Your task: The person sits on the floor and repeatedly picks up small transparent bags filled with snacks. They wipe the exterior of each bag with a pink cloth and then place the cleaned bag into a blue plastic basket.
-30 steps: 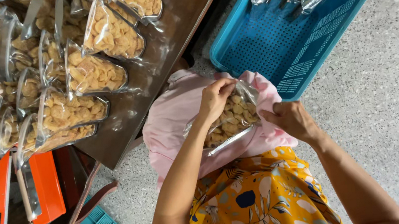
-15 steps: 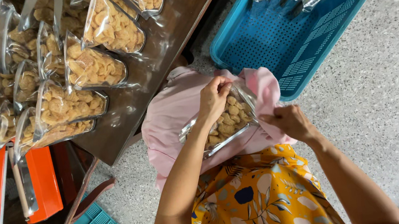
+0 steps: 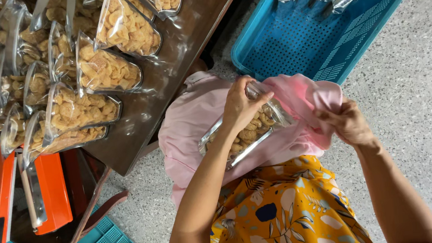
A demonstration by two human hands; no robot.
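I see the left hand (image 3: 241, 106) clenched on the top edge of the snack pouch (image 3: 246, 134), which hangs below its grip; the right hand (image 3: 348, 122) pinches the pink cloth (image 3: 194, 118) beside it.

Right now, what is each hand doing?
Left hand: closed on the top of the clear snack bag.
Right hand: closed, pinching the pink cloth.
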